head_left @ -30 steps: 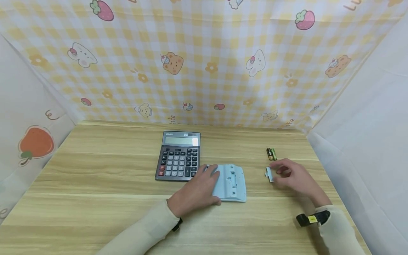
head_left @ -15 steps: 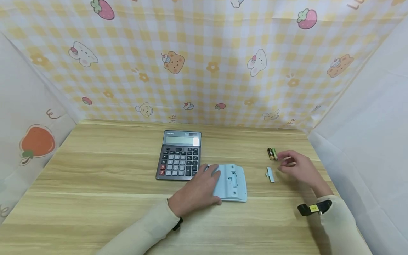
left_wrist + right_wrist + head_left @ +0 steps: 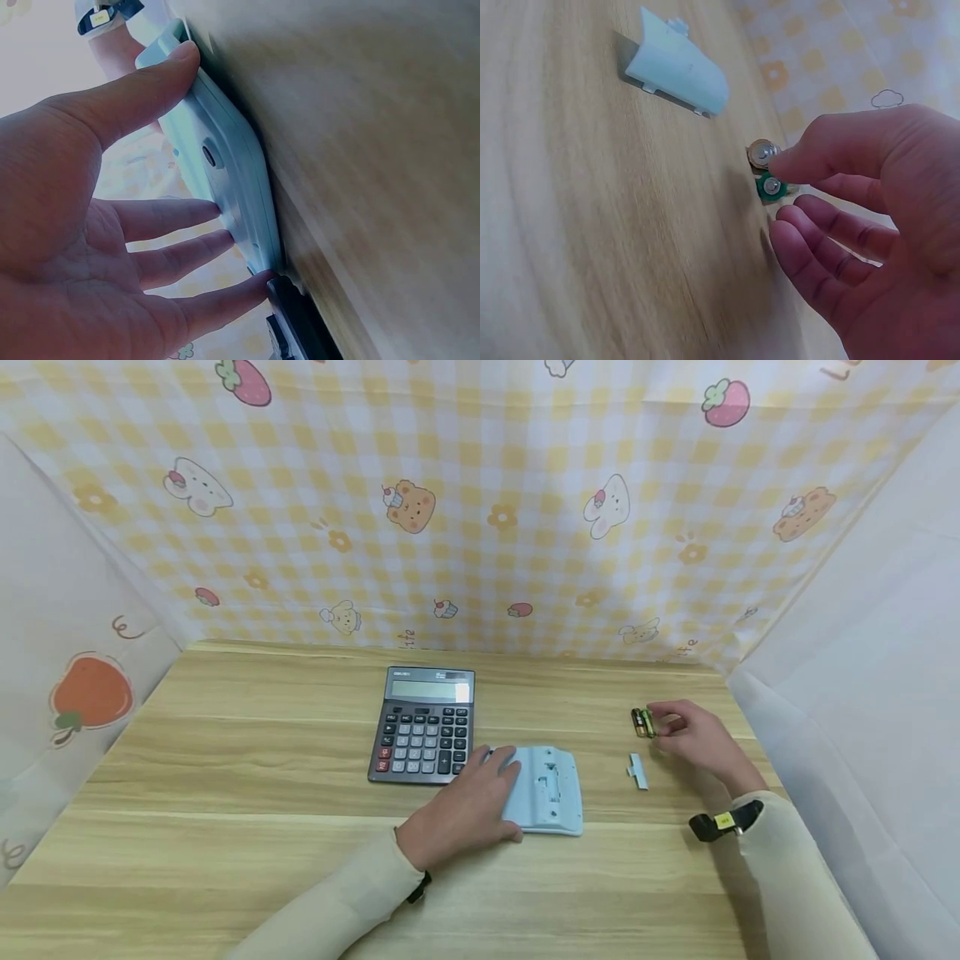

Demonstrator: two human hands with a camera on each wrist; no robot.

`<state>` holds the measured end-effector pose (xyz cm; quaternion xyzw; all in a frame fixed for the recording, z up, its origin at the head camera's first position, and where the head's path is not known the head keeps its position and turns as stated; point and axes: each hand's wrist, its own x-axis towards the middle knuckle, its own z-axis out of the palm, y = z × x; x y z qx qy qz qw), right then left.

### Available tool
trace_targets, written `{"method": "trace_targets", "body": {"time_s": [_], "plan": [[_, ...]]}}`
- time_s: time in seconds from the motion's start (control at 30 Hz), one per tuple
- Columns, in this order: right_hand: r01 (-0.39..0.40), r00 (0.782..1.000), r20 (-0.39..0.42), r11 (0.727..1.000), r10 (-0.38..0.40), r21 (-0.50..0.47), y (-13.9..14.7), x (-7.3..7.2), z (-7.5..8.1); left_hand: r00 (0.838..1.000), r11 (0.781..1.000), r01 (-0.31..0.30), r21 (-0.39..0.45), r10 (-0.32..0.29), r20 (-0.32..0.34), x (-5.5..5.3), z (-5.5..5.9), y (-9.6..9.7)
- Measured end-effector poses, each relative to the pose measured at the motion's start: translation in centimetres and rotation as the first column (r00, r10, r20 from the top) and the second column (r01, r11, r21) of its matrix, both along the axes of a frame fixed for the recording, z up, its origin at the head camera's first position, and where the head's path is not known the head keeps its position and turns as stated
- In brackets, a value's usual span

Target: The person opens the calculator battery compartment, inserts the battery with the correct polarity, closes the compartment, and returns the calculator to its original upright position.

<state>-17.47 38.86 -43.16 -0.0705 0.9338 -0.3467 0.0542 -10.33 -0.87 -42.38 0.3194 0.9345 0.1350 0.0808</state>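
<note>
A light-blue calculator point(image 3: 555, 814) lies back side up, its battery bay uncovered. My left hand point(image 3: 468, 806) rests across its left part; in the left wrist view the extended thumb touches one edge and the fingertips press on the back. Farther right, two small batteries lie side by side, a dark one point(image 3: 637, 723) and a green one point(image 3: 772, 187). My right hand point(image 3: 697, 739) pinches the green battery, with the index finger at its far end and thumb at its near end. The light-blue battery cover point(image 3: 637, 772) lies just in front of the batteries.
A dark grey calculator point(image 3: 423, 727) lies face up behind my left hand, close to the light-blue one. The wood-grain table point(image 3: 225, 760) ends at a checked cloth point(image 3: 480, 552) at the back. A white cloth point(image 3: 847, 693) stands along the right side.
My right hand has moved away from the battery cover, back to the batteries, and its fingers have come together at the green one. My left hand stays on the light-blue calculator.
</note>
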Motion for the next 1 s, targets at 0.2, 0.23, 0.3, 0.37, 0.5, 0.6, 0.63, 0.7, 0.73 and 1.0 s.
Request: {"method": "trace_targets", "body": {"time_s": [0.2, 0.23, 0.3, 0.37, 0.5, 0.6, 0.63, 0.7, 0.73, 1.0], "plan": [[-0.011, 1.0, 0.02, 1.0, 0.01, 0.027, 0.1, -0.7, -0.4, 1.0, 1.0, 0.004, -0.003, -0.004, 0.002, 0.0, -0.1, 0.1], [-0.012, 1.0, 0.021, 0.999, 0.012, 0.031, 0.1, -0.8, -0.5, 1.0, 1.0, 0.004, -0.005, -0.004, 0.001, 0.0, -0.1, 0.1], [-0.016, 1.0, 0.02, 0.999, 0.015, 0.037, 0.2, -0.9, -0.6, 1.0, 1.0, 0.005, -0.01, -0.005, -0.003, 0.0, 0.0, 0.1], [-0.024, 1.0, 0.016, 0.999, 0.023, 0.043, 0.3, -1.1, -0.7, 1.0, 1.0, 0.006, -0.013, -0.006, -0.007, 0.0, 0.0, 0.1], [-0.032, 0.999, 0.007, 0.998, 0.032, 0.057, 0.4, -1.4, -0.8, 1.0, 1.0, 0.011, -0.014, -0.011, -0.016, 0.0, 0.0, 0.1], [-0.028, 1.0, 0.001, 0.997, 0.028, 0.071, 0.3, -1.6, -0.8, 1.0, 1.0, 0.014, -0.013, -0.014, -0.016, 0.0, 0.0, 0.1], [-0.024, 1.0, -0.001, 0.997, 0.024, 0.073, 0.3, -1.6, -0.8, 1.0, 1.0, 0.014, -0.013, -0.014, -0.015, -0.1, -0.1, 0.1], [-0.021, 1.0, -0.004, 0.997, 0.022, 0.079, 0.3, -1.6, -0.8, 1.0, 1.0, 0.013, -0.014, -0.013, -0.014, -0.1, -0.1, 0.1], [-0.019, 1.0, -0.006, 0.997, 0.02, 0.079, 0.2, -1.6, -0.8, 1.0, 1.0, 0.014, -0.016, -0.014, -0.016, -0.1, -0.1, 0.1], [0.006, 1.0, 0.0, 0.997, -0.006, 0.079, 0.3, -1.3, -0.7, 1.0, 1.0, 0.011, -0.02, -0.011, -0.015, -0.1, -0.2, 0.0]]}}
